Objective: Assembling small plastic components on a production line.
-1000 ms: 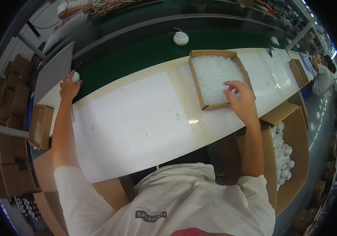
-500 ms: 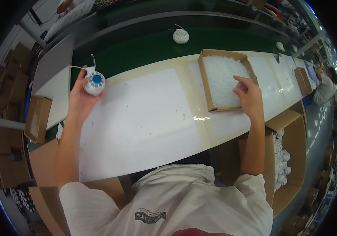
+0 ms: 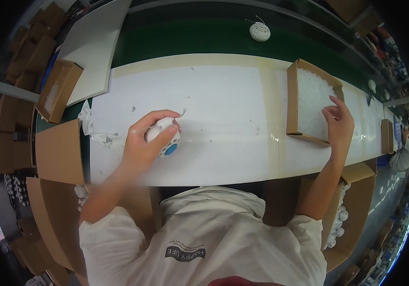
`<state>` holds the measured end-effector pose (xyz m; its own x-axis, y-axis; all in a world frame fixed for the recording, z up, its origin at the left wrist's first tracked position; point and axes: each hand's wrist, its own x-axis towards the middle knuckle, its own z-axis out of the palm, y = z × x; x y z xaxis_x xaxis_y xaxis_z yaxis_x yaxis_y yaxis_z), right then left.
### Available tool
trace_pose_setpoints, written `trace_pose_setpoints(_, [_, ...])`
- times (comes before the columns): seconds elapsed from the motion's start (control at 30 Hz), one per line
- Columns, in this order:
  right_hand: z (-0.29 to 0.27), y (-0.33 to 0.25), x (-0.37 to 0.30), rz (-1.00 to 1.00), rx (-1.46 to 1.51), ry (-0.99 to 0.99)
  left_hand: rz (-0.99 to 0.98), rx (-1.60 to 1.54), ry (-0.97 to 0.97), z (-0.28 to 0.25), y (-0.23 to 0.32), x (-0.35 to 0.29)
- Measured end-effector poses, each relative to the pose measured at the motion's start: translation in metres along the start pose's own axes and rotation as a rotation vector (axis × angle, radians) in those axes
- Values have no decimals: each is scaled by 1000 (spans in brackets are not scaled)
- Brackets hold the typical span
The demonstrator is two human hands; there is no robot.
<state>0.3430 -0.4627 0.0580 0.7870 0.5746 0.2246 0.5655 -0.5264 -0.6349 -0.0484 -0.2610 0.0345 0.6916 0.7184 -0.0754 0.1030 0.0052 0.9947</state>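
Note:
My left hand (image 3: 142,145) is closed around a white openwork ball (image 3: 170,139), over the left part of the white tabletop. A blue round disc on the ball faces down toward me, and thin wires stick out from its white neck. My right hand (image 3: 340,125) is raised at the near right edge of a shallow cardboard box (image 3: 292,107) full of small clear-white pieces (image 3: 313,102). Its thumb and fingertips come together as in a pinch; whatever is between them is too small to make out.
Another white ball (image 3: 260,32) with wires sits on the green surface beyond the white tabletop (image 3: 214,162). Crumpled white plastic (image 3: 104,139) lies at left. Large cartons (image 3: 54,209) flank me; the right carton (image 3: 357,219) holds white balls. A person (image 3: 402,155) is far right.
My left hand has brought the ball nearer and to the right, turning its blue disc downward. My right hand stays by the box, its fingertips now closer together. The whole view has shifted.

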Motion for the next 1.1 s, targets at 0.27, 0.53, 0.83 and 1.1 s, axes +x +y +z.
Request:
trace_pose_setpoints(0.27, [37,-48,-20,-201,232,139,309,546,42,-13,8,-24])
trace_pose_setpoints(0.53, [105,-133,-105,-385,980,-498,513,700,69,-21,-3,-29])
trace_pose_setpoints(0.83, [145,-158,-129,-424,885,-630,495,729,42,-27,-8,-30])
trace_pose_setpoints(1.1, [150,-168,-140,-156,1143,-794,368,390,-77,-24,-12,-37])
